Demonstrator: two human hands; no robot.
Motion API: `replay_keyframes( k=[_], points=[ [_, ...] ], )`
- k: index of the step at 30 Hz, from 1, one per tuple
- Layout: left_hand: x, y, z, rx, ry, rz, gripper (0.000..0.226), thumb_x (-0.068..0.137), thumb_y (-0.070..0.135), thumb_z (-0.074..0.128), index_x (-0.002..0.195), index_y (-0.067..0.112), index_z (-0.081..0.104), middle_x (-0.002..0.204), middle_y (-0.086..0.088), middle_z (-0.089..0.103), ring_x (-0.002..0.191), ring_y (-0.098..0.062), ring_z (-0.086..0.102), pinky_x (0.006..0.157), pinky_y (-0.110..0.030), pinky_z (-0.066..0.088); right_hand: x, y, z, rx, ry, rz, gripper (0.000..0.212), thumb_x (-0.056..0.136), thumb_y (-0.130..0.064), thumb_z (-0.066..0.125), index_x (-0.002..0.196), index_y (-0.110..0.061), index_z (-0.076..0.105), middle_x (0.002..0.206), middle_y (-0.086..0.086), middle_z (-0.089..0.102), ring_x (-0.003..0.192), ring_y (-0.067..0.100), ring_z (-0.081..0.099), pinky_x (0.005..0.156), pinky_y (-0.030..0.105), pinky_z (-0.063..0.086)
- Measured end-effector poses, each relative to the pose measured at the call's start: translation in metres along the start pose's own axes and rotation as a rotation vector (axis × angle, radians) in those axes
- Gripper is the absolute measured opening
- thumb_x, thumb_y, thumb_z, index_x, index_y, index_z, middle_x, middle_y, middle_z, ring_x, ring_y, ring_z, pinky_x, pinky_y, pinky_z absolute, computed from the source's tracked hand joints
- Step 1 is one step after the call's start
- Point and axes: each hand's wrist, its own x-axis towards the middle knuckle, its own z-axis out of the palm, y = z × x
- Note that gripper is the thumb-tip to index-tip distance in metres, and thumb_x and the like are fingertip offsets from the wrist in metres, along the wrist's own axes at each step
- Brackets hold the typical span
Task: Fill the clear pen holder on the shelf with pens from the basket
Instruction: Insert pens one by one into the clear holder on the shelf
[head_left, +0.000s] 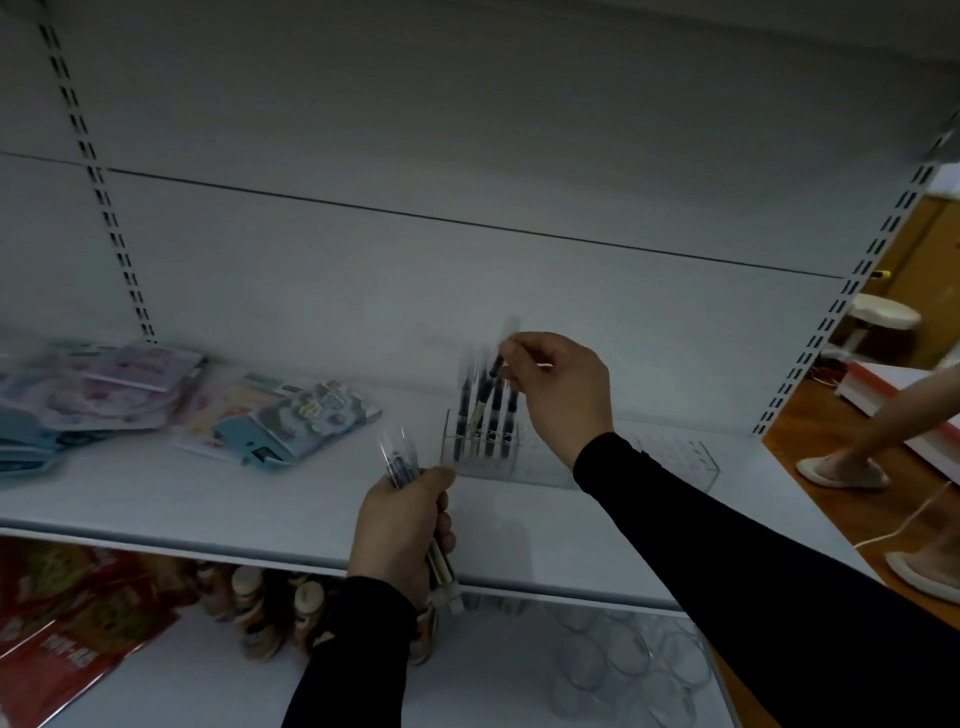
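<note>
Fingers (511, 358) of right hand (561, 395) pinching one pen (503, 353) above clear pen holder (483, 452); left hand (400, 530), in front of it, clutching spare pens (400, 462).

shelf (218, 499) with pen holder (519, 457), packets (291, 421)

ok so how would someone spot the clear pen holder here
Look along the white middle shelf, right of the stationery packets. The clear pen holder is the see-through box under the right hand, the only thing with dark pens standing upright inside.
</note>
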Motion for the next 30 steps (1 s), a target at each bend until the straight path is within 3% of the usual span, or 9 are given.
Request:
replay_keyframes(
  k=[6, 10, 12, 14, 18, 23, 27, 30],
  points=[
    [0.0, 0.002, -0.003, 0.008, 0.026, -0.021, 0.019, 0.088, 0.004, 0.053, 0.073, 0.011, 0.043, 0.058, -0.005, 0.04, 0.044, -0.016, 0.033, 0.036, -0.023, 0.03, 0.0, -0.002, -0.002, -0.151, -0.024, -0.059, 0.012, 0.094, -0.025, 0.062, 0.092, -0.017, 0.071, 0.088, -0.002, 0.073, 0.085, 0.013, 0.069, 0.085, 0.031, 0.056],
    [-0.002, 0.003, -0.002, 0.016, 0.034, -0.03, 0.014, 0.088, 0.004, 0.051, 0.077, 0.009, 0.045, 0.061, -0.006, 0.043, 0.047, -0.017, 0.035, 0.04, -0.025, 0.031, -0.006, 0.005, 0.001, -0.21, -0.078, -0.046, 0.017, 0.094, -0.024, 0.061, 0.096, -0.014, 0.074, 0.091, -0.001, 0.074, 0.082, 0.008, 0.065, 0.075, 0.005, 0.047],
    [-0.002, 0.003, -0.001, 0.018, 0.03, -0.028, 0.012, 0.09, 0.003, 0.049, 0.079, 0.009, 0.046, 0.063, -0.007, 0.044, 0.048, -0.017, 0.035, 0.043, -0.024, 0.032, -0.009, 0.009, 0.003, -0.248, -0.101, -0.037, 0.018, 0.094, -0.024, 0.061, 0.097, -0.013, 0.075, 0.089, -0.003, 0.072, 0.08, 0.007, 0.063, 0.069, -0.002, 0.041],
    [-0.002, 0.001, -0.002, 0.029, 0.024, -0.016, 0.01, 0.092, 0.004, 0.049, 0.082, 0.007, 0.047, 0.069, -0.01, 0.049, 0.05, -0.017, 0.037, 0.041, -0.024, 0.034, -0.013, 0.011, 0.005, -0.263, -0.122, -0.021, 0.019, 0.094, -0.024, 0.062, 0.098, -0.011, 0.075, 0.089, -0.003, 0.071, 0.081, 0.009, 0.063, 0.07, 0.001, 0.042],
    [-0.003, 0.001, -0.001, 0.036, -0.012, 0.002, 0.003, 0.094, 0.006, 0.051, 0.094, 0.004, 0.054, 0.08, -0.014, 0.059, 0.053, -0.018, 0.044, 0.043, -0.026, 0.038, -0.016, 0.013, 0.007, -0.233, -0.131, 0.015, 0.02, 0.094, -0.025, 0.062, 0.099, -0.009, 0.075, 0.093, 0.004, 0.074, 0.085, 0.016, 0.067, 0.085, 0.026, 0.053],
    [-0.007, 0.003, 0.004, 0.001, -0.056, 0.019, 0.006, 0.092, 0.0, 0.051, 0.093, 0.002, 0.057, 0.076, -0.015, 0.061, 0.054, -0.021, 0.052, 0.045, -0.025, 0.042, -0.021, 0.014, 0.003, -0.313, -0.128, 0.005, 0.023, 0.094, -0.029, 0.062, 0.095, -0.01, 0.075, 0.093, 0.003, 0.074, 0.084, 0.013, 0.065, 0.077, 0.015, 0.046],
    [-0.016, 0.005, 0.008, -0.009, -0.125, 0.015, 0.01, 0.093, 0.001, 0.05, 0.09, 0.002, 0.06, 0.078, -0.015, 0.068, 0.059, -0.023, 0.058, 0.052, -0.027, 0.048, -0.037, 0.02, -0.001, -0.209, -0.211, 0.106, 0.027, 0.092, -0.039, 0.062, 0.083, -0.016, 0.074, 0.083, -0.001, 0.074, 0.078, 0.016, 0.069, 0.081, 0.037, 0.057],
    [-0.02, 0.003, 0.011, -0.003, -0.197, 0.004, 0.016, 0.092, -0.002, 0.05, 0.089, 0.003, 0.064, 0.073, -0.012, 0.072, 0.057, -0.022, 0.061, 0.057, -0.029, 0.05, -0.048, 0.021, -0.004, -0.087, -0.35, 0.212, 0.041, 0.091, -0.044, 0.061, 0.078, -0.007, 0.072, 0.078, 0.008, 0.073, 0.073, 0.018, 0.07, 0.081, 0.041, 0.058]
  ],
)
